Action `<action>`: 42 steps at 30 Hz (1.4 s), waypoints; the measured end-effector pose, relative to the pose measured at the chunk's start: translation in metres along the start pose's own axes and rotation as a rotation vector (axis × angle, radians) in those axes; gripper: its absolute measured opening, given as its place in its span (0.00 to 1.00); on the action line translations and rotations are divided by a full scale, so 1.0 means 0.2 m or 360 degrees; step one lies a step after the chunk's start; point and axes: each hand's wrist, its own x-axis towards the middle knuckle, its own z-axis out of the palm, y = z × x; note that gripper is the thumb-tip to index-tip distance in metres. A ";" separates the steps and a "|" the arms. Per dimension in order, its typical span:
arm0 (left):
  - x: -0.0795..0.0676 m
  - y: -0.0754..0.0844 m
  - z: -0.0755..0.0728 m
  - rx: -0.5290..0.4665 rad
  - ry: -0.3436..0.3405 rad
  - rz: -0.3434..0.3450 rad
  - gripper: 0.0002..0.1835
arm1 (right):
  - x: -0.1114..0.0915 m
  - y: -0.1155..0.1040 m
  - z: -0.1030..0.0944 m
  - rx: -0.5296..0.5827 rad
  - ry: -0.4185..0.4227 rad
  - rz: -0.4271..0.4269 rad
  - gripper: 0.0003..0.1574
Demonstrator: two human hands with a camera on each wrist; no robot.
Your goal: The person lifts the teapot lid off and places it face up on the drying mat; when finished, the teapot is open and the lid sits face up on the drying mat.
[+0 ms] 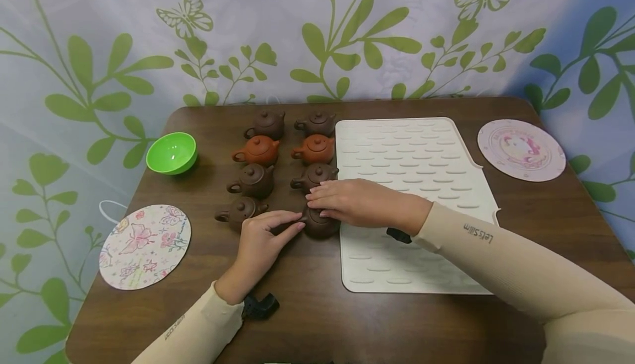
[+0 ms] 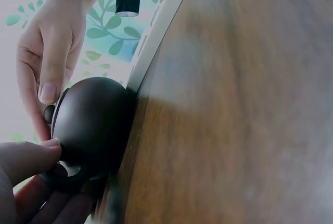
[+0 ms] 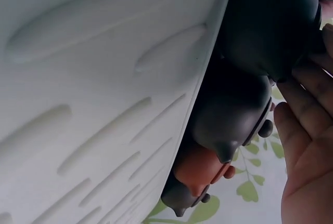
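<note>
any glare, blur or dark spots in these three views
Head view: mostly clear and evenly lit, with a small bright glint in the green bowl; left wrist: the tabletop looks soft with a hazy sheen, the backdrop washed out at left; right wrist: the nearest teapot sits very dark, its detail mostly lost, against the paler mat.

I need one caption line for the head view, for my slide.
Left hand gripping the front-right teapot, right hand over its top, a white mat alongside.
</note>
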 end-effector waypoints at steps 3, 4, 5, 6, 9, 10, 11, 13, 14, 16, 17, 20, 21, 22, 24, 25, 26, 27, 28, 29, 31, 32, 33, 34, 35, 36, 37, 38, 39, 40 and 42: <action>0.00 0.00 0.00 0.0003 0.0009 0.0017 0.10 | 0.00 0.00 0.00 0.0002 0.0049 -0.0018 0.19; 0.00 0.00 0.00 0.0005 0.0011 0.0024 0.10 | 0.00 0.00 0.01 0.0000 0.0059 -0.0026 0.19; 0.00 0.00 0.00 0.0008 0.0011 0.0028 0.10 | 0.00 0.00 0.01 0.0010 0.0071 -0.0026 0.19; 0.00 0.00 0.00 0.0009 0.0012 0.0031 0.10 | 0.00 0.00 0.01 0.0019 0.0081 -0.0028 0.18; -0.01 0.00 0.00 0.0009 0.0015 0.0032 0.10 | 0.00 0.00 0.02 0.0064 0.0101 -0.0023 0.18; -0.01 0.00 0.00 0.0010 0.0015 0.0030 0.10 | 0.00 0.00 0.02 0.0078 0.0102 -0.0018 0.17; -0.01 0.00 0.00 0.0008 0.0013 0.0023 0.10 | 0.00 0.00 0.02 0.0097 0.0104 -0.0010 0.17; -0.01 0.00 0.00 0.0005 0.0006 0.0011 0.10 | 0.00 0.00 0.02 0.0117 0.0100 0.0000 0.17; -0.01 0.00 0.00 0.0001 0.0001 0.0003 0.10 | 0.00 0.00 0.02 0.0126 0.0097 0.0007 0.17; -0.01 0.00 0.00 -0.0004 -0.0007 -0.0011 0.10 | 0.00 0.00 0.02 0.0143 0.0092 0.0020 0.17; -0.01 0.00 0.00 -0.0005 -0.0008 -0.0014 0.10 | 0.00 0.00 0.02 0.0154 0.0090 0.0027 0.17; -0.01 0.00 0.00 -0.0011 -0.0008 -0.0022 0.10 | 0.01 0.00 0.02 0.0179 0.0087 0.0040 0.17; -0.01 0.00 0.00 -0.0013 -0.0007 -0.0023 0.10 | 0.01 0.00 0.01 0.0186 0.0088 0.0042 0.17; -0.01 0.00 0.00 -0.0019 -0.0006 -0.0026 0.10 | 0.01 0.00 0.02 0.0192 0.0089 0.0043 0.16; -0.01 0.00 0.00 -0.0029 -0.0005 -0.0034 0.10 | 0.01 0.01 0.02 0.0203 0.0094 0.0044 0.16; -0.01 0.00 0.00 -0.0033 -0.0005 -0.0039 0.10 | 0.01 0.01 0.01 0.0206 0.0098 0.0042 0.16; -0.01 0.00 0.00 -0.0035 -0.0004 -0.0042 0.10 | 0.01 0.00 0.01 0.0209 0.0100 0.0041 0.16; -0.01 0.00 0.00 -0.0037 -0.0002 -0.0043 0.10 | 0.01 0.00 0.01 0.0211 0.0103 0.0041 0.16; -0.01 0.00 0.00 -0.0037 -0.0001 -0.0043 0.10 | 0.01 0.00 0.01 0.0211 0.0105 0.0043 0.16; -0.01 0.00 0.00 -0.0036 -0.0001 -0.0045 0.10 | 0.01 0.00 0.01 0.0211 0.0105 0.0046 0.16; -0.01 0.00 0.00 -0.0037 0.0000 -0.0049 0.10 | 0.01 0.00 0.01 0.0210 0.0099 0.0052 0.16; -0.01 0.00 0.00 -0.0039 -0.0001 -0.0051 0.10 | 0.01 0.00 0.01 0.0209 0.0094 0.0058 0.16; -0.01 0.00 0.00 -0.0041 -0.0002 -0.0054 0.10 | 0.01 0.00 0.01 0.0208 0.0090 0.0061 0.16; -0.01 0.00 0.00 -0.0041 -0.0003 -0.0056 0.10 | 0.01 0.00 0.01 0.0205 0.0084 0.0065 0.16; -0.01 0.00 0.00 -0.0044 -0.0005 -0.0059 0.10 | 0.01 0.00 0.01 0.0205 0.0080 0.0067 0.16; -0.01 0.00 0.00 -0.0045 -0.0007 -0.0062 0.10 | 0.01 0.00 0.01 0.0204 0.0077 0.0068 0.16; -0.01 0.00 0.00 -0.0047 -0.0007 -0.0063 0.10 | 0.01 0.00 0.01 0.0204 0.0074 0.0069 0.16; -0.02 0.00 0.00 -0.0050 -0.0009 -0.0064 0.10 | 0.01 0.00 0.01 0.0202 0.0073 0.0068 0.16; -0.02 0.00 0.00 -0.0053 -0.0010 -0.0065 0.10 | 0.01 0.00 0.01 0.0201 0.0072 0.0069 0.16; -0.02 0.00 0.00 -0.0055 -0.0009 -0.0062 0.10 | 0.01 0.00 0.01 0.0199 0.0072 0.0068 0.16; -0.02 0.00 0.00 -0.0061 -0.0010 -0.0060 0.10 | 0.01 -0.01 0.01 0.0197 0.0076 0.0066 0.16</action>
